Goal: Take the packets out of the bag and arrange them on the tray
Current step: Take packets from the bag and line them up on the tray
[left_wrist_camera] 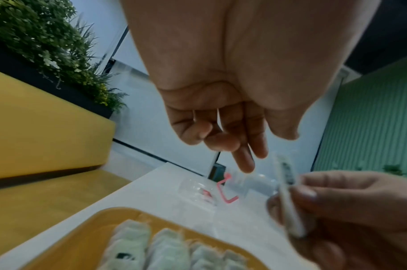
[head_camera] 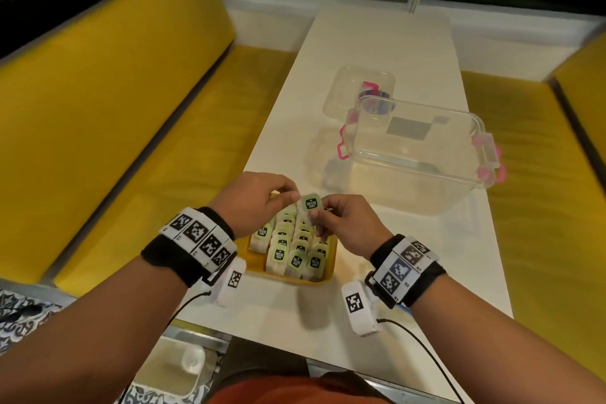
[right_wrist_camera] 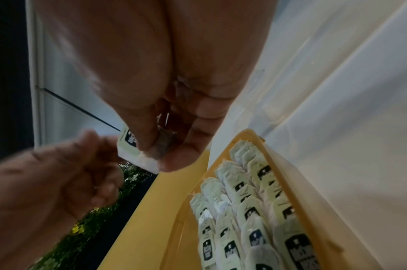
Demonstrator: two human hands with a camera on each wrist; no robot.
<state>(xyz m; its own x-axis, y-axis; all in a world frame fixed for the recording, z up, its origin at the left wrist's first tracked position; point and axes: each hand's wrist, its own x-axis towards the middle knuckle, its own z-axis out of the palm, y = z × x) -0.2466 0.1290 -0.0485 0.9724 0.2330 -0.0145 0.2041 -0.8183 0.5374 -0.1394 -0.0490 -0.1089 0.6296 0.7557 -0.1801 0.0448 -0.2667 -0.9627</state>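
A yellow tray (head_camera: 330,261) near the table's front edge holds several rows of tea-bag packets (head_camera: 292,249) with green and black tags, standing close together. Just above its far end my right hand (head_camera: 314,215) pinches one more packet (head_camera: 310,203) between thumb and fingers, tag facing up. My left hand (head_camera: 290,197) meets it from the left, thumb and forefinger pinched at the packet's upper left edge. The right wrist view shows this packet (right_wrist_camera: 128,144) above the tray (right_wrist_camera: 255,136), and the left wrist view shows it edge-on (left_wrist_camera: 287,201). No bag is in view.
A clear plastic box (head_camera: 416,154) with pink latches stands behind the tray to the right, its clear lid (head_camera: 357,92) further back. Yellow benches (head_camera: 114,108) run along both long sides of the narrow white table (head_camera: 377,43).
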